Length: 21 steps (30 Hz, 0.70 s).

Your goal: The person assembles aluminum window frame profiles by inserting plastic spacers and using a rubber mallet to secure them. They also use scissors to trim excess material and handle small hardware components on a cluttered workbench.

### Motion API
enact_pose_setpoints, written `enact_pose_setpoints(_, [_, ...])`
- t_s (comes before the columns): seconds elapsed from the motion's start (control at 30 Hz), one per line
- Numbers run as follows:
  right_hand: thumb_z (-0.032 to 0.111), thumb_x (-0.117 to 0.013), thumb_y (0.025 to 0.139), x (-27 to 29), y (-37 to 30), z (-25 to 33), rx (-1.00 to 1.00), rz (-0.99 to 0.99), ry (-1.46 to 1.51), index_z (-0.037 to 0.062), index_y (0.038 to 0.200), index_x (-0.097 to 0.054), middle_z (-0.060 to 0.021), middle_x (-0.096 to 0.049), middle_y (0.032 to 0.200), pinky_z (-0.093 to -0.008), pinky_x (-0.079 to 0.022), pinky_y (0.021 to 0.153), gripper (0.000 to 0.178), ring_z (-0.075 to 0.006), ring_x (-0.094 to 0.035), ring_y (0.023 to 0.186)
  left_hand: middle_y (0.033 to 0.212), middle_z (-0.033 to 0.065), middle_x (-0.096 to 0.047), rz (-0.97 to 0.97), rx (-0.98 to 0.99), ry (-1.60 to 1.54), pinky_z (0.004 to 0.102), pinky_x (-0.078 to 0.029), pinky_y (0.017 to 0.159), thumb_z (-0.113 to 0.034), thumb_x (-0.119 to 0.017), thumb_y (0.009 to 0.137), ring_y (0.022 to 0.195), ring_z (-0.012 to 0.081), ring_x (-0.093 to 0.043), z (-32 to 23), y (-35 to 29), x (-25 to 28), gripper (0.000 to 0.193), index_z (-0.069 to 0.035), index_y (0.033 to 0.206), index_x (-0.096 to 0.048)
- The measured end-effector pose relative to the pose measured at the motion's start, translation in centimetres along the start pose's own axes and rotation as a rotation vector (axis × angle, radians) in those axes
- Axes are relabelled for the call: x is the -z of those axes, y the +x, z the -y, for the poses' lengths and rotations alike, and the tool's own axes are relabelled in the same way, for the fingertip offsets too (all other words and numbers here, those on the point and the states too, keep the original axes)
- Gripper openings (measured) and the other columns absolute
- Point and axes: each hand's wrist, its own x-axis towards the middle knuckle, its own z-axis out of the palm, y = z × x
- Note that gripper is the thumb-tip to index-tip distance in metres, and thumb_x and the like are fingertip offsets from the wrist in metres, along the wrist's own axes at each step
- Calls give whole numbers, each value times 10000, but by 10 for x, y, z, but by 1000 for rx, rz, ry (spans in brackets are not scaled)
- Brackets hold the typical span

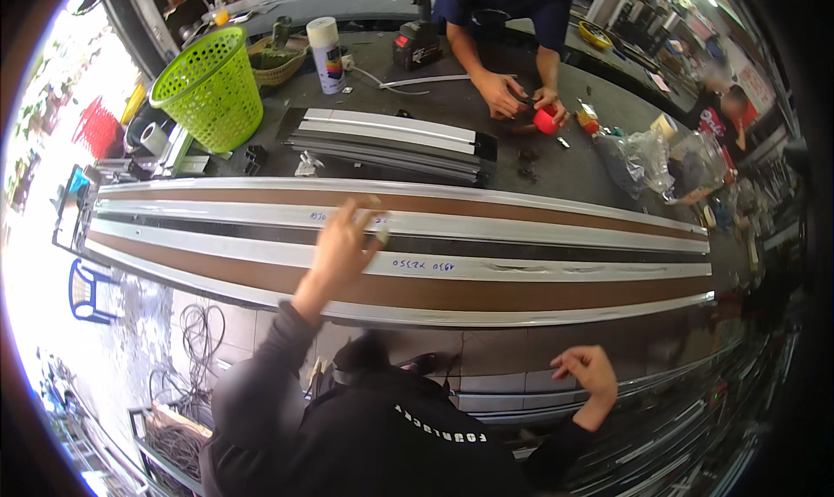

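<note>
My left hand [340, 243] is held above the long white-edged profiles with brown strips [521, 295], its fingers bent and apart. Pale patches show at its fingertips, too blurred to make out. Blue handwriting marks the two inner white strips beside it. Off to the right, past the near edge of the profiles, my right hand [592, 372] hangs in the air with loosely curled fingers and nothing visible in it. Across the table, a co-worker's hands [512, 96] hold a round red object [546, 119] and a small dark piece.
Shorter white and black profiles [391, 132] lie beyond the long ones. A green perforated basket [213, 89], a spray can [326, 56] and a cordless drill [419, 41] stand farther back. Clear plastic bags [638, 162] sit at right. Behind me are metal bars [669, 427] and coiled cables [178, 449].
</note>
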Motion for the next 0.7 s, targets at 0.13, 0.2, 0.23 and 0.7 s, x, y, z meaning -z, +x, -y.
enact_pose_setpoints(0.13, [204, -635, 980, -24, 80, 88, 242, 155, -217, -59, 1024, -716, -108, -736, 826, -274, -550, 726, 278, -154, -718, 784, 1183, 184, -577, -123, 325, 267, 466, -472, 921, -459, -687, 890, 1104, 366, -583, 94, 35, 14, 527, -2, 1148, -631])
enact_pose_setpoints(0.2, [231, -631, 986, -73, 118, 115, 275, 185, -72, -46, 1045, -717, -129, -748, 897, -285, -551, 749, 296, -150, -723, 828, 1157, 235, -577, -88, 534, 394, 472, -467, 920, -709, -643, 817, 1073, 401, -579, 129, 54, 16, 828, 66, 1107, -617])
enact_pose_setpoints(0.23, [260, -630, 989, -103, 136, 125, 252, 183, -116, -37, 1067, -718, -139, -749, 918, -287, -553, 754, 320, -158, -726, 839, 1148, 238, -588, -38, 536, 417, 479, -466, 927, -716, -647, 804, 1085, 407, -579, 142, 59, 14, 844, 71, 1105, -617])
enact_pose_setpoints(0.7, [276, -595, 1017, -229, 180, 136, 332, 401, -3, -10, 1155, -679, -102, -736, 1031, -285, -519, 852, 329, -174, -684, 932, 1118, 242, -559, -57, 323, -161, 513, -509, 835, -315, -682, 909, 975, 459, -610, 170, 62, -2, 437, -3, 1171, -524])
